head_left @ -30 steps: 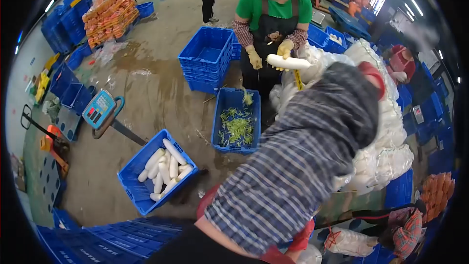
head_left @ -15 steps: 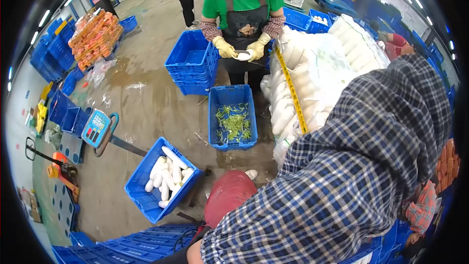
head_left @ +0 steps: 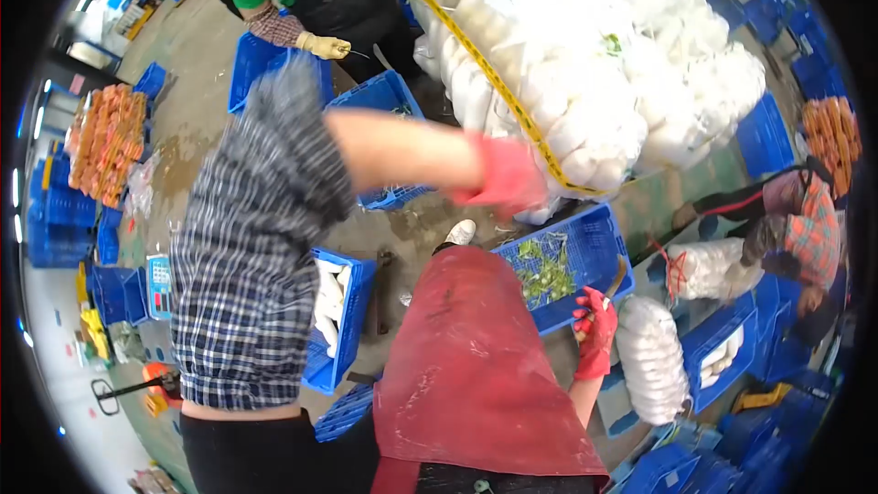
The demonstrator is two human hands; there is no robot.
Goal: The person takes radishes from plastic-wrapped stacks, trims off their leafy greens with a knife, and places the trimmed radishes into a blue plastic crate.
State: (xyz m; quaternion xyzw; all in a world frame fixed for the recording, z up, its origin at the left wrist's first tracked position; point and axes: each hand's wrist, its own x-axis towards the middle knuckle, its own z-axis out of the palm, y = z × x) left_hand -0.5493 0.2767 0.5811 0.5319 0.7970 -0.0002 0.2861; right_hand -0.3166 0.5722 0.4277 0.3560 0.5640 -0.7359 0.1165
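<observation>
My left hand (head_left: pixel 508 178), in a pink-red glove, is smeared by motion at the end of an outstretched arm with a plaid oversleeve (head_left: pixel 251 256). It is in front of the bagged white radishes (head_left: pixel 567 82); whether it holds anything cannot be made out. Lower right, my right hand (head_left: pixel 596 334), in a red glove, is closed around a knife (head_left: pixel 622 274) with a brownish blade pointing up. Beside that hand is a blue crate (head_left: pixel 608 233) with cut green leaves (head_left: pixel 549 270) on its bottom. A red apron (head_left: pixel 476 357) covers my front.
Another blue crate (head_left: pixel 359 311) holds white radishes (head_left: pixel 330 297), partly behind my arm. A co-worker's gloved hand (head_left: pixel 325 46) shows at top left. A yellow strap (head_left: pixel 494 73) crosses the pile. At right, another person (head_left: pixel 809 229) bends near a netted radish bag (head_left: pixel 651 361).
My view has turned right and down. My left arm has swung from the right side to the left, its gloved hand now visible. My right hand with the knife has come into view.
</observation>
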